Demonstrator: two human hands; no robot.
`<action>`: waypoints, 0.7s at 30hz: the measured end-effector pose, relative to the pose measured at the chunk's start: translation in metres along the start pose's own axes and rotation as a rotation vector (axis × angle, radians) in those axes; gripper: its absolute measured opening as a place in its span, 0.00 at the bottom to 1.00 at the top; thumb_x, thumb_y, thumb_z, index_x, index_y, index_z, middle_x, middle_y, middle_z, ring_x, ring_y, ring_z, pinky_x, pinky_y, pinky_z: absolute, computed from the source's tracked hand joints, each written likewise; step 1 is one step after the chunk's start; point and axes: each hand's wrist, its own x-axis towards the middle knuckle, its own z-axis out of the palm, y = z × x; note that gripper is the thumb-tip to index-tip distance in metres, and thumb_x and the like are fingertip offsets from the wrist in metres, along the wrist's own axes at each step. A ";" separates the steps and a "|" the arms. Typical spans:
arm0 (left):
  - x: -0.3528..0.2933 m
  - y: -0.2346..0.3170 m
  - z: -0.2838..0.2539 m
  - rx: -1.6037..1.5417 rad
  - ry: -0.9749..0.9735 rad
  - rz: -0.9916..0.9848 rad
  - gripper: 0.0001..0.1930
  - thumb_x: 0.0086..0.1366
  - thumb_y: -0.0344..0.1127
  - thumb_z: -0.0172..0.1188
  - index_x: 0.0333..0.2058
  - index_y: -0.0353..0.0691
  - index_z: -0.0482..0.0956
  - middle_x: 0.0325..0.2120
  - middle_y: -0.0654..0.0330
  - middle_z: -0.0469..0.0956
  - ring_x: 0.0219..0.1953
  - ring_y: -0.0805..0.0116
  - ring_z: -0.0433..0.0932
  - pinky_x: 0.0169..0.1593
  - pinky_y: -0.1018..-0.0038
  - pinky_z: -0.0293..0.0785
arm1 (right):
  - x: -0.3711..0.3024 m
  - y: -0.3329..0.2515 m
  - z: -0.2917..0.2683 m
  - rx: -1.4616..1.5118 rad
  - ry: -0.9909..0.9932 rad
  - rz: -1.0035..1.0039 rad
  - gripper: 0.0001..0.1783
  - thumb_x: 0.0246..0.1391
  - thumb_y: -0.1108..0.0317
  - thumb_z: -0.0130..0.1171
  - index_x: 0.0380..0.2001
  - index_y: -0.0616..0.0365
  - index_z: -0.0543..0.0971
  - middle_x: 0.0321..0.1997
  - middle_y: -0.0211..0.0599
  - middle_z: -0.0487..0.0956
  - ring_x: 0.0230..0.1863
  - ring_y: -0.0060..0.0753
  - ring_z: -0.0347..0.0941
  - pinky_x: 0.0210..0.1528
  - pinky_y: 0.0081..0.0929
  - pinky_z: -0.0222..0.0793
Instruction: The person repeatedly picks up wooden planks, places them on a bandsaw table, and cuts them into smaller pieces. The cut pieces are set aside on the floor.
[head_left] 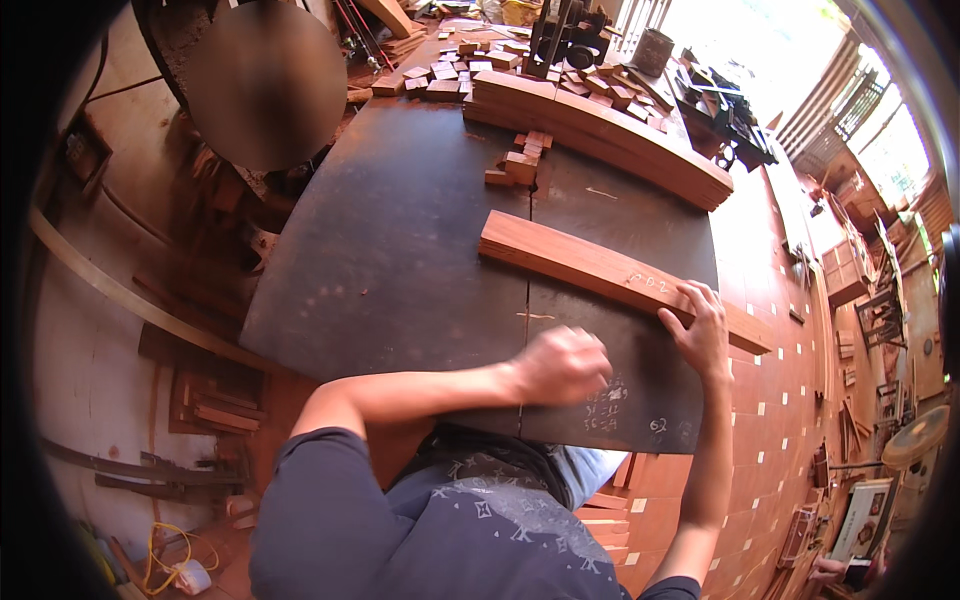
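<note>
A long reddish wooden board with white marks on its top lies slantwise across a dark, smooth work table. My right hand grips it near its right end, fingertips on top and thumb along the near side. That end juts past the table's right edge. My left hand, smeared by motion, is closed in a fist above the near part of the table, apart from the board. Whether anything is inside the fist is hidden. White handwritten marks show on the table close to it.
Stacked long boards lie farther back, with small wood blocks before them. Many offcuts cover the far edge near a dark machine part. A blurred round patch hides some of the far left. Tiled floor lies right.
</note>
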 end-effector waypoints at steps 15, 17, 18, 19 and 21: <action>-0.033 -0.170 -0.130 0.224 0.107 -0.257 0.33 0.55 0.46 0.83 0.60 0.46 0.86 0.53 0.56 0.82 0.53 0.53 0.84 0.57 0.61 0.84 | 0.043 -0.043 0.058 -0.212 -0.015 -0.017 0.46 0.46 0.33 0.77 0.61 0.52 0.80 0.54 0.36 0.83 0.60 0.47 0.77 0.70 0.47 0.64; -0.032 -0.173 -0.125 0.170 0.145 -0.277 0.31 0.56 0.47 0.82 0.58 0.43 0.88 0.50 0.56 0.82 0.50 0.54 0.85 0.54 0.62 0.85 | 0.040 -0.043 0.059 -0.224 -0.003 -0.022 0.46 0.46 0.33 0.77 0.61 0.52 0.80 0.53 0.36 0.82 0.59 0.47 0.77 0.69 0.46 0.65; -0.031 -0.176 -0.127 0.119 0.144 -0.294 0.32 0.55 0.48 0.83 0.57 0.42 0.88 0.50 0.56 0.82 0.49 0.54 0.85 0.53 0.62 0.85 | 0.038 -0.043 0.059 -0.226 0.016 -0.033 0.46 0.46 0.33 0.77 0.61 0.52 0.80 0.53 0.36 0.82 0.59 0.47 0.78 0.69 0.46 0.66; -0.030 -0.178 -0.127 0.068 0.143 -0.310 0.32 0.55 0.48 0.83 0.57 0.41 0.88 0.49 0.56 0.83 0.49 0.54 0.85 0.53 0.62 0.84 | 0.038 -0.043 0.060 -0.229 0.035 -0.044 0.47 0.45 0.33 0.78 0.61 0.52 0.80 0.53 0.36 0.82 0.58 0.47 0.78 0.68 0.46 0.66; -0.027 -0.170 -0.131 0.104 0.149 -0.277 0.34 0.53 0.50 0.84 0.56 0.41 0.88 0.48 0.57 0.82 0.48 0.54 0.85 0.52 0.61 0.85 | 0.038 -0.044 0.059 -0.233 0.031 -0.037 0.47 0.45 0.33 0.78 0.61 0.52 0.80 0.52 0.36 0.82 0.58 0.47 0.78 0.68 0.46 0.67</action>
